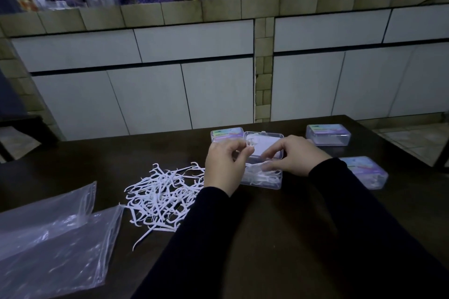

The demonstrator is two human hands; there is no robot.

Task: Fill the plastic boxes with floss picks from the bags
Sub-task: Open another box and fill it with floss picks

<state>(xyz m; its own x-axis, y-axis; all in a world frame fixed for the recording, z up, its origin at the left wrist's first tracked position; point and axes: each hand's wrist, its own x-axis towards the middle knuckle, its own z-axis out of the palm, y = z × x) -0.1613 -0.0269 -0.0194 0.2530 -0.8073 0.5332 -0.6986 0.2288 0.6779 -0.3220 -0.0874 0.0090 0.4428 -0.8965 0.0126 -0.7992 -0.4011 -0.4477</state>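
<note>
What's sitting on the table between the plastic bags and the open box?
A loose heap of white floss picks lies on the dark table between the plastic bags and the open box, seen in the head view.

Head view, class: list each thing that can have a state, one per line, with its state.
Open box: lid up, partly filled with picks.
Far right box: closed.
Near right box: closed, picks inside.
Back box: closed.
Bags: flat, nearly empty.
Floss picks: loose heap.
Left hand: pinching a pick.
Right hand: fingers on picks.
</note>
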